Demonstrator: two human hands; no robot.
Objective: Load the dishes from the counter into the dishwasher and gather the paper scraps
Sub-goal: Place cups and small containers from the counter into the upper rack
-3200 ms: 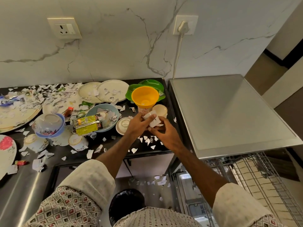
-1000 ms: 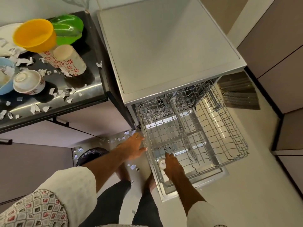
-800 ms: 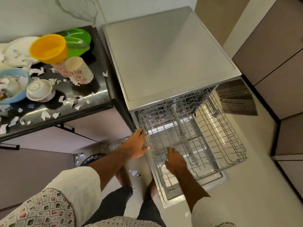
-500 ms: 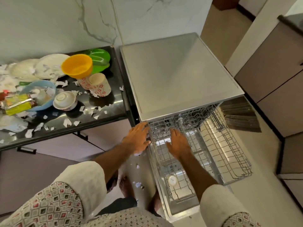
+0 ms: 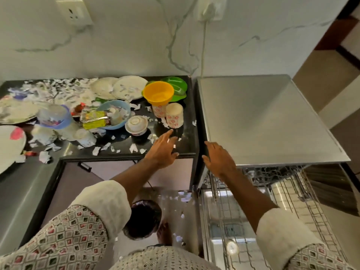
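Most of the dishes sit on the black counter [image 5: 186, 136]: a floral cup [image 5: 174, 117], a yellow bowl [image 5: 158, 93], a small white bowl [image 5: 136, 124] and plates [image 5: 129, 87], with paper scraps [image 5: 133, 148] strewn among them and on the floor; only one small white dish [image 5: 231, 248] shows in the pulled-out dishwasher rack [image 5: 303, 193]; the left hand [image 5: 163, 151], fingers straight and empty, reaches just beside the floral cup; the right hand [image 5: 219, 159] hovers empty, fingers relaxed, at the dishwasher's front corner; loading looks barely begun, and the scraps are not yet gathered.
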